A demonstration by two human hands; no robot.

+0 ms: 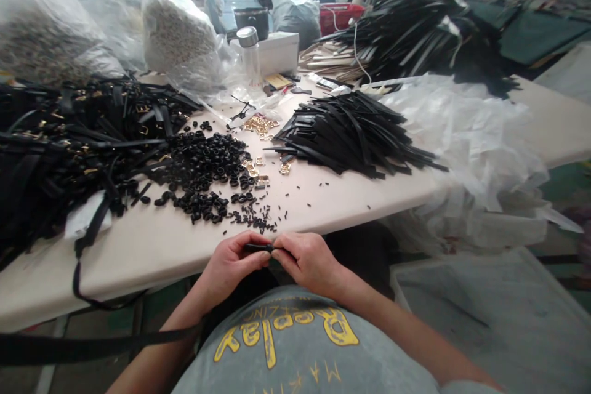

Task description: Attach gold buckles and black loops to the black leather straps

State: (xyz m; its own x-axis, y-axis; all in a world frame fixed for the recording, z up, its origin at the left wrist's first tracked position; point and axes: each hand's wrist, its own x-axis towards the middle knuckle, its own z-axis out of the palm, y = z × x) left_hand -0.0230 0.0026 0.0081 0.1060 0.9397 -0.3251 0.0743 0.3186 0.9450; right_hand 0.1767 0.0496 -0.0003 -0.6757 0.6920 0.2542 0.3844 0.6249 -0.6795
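Note:
Close to the table's front edge, my left hand (pixel 236 261) pinches a black strap (pixel 257 247) between thumb and fingers. My right hand (pixel 308 258) meets it from the other side, its fingertips closed on the strap's end; what else they may hold is hidden. Just beyond the hands lie small black pins (pixel 257 215) scattered on the tabletop. Behind them is a heap of black strap loops (pixel 207 163). Gold buckles (pixel 261 125) lie past the loops, and a few more gold buckles (pixel 252 167) sit nearer.
Black straps with buckles (pixel 55 135) are piled at the left. A stack of flat black strips (pixel 346 132) lies right of centre, with crumpled clear plastic (pixel 466 129) beside it. Filled plastic bags (pixel 180 31), a glass bottle (pixel 249 58) and a white box (pixel 282 52) stand behind.

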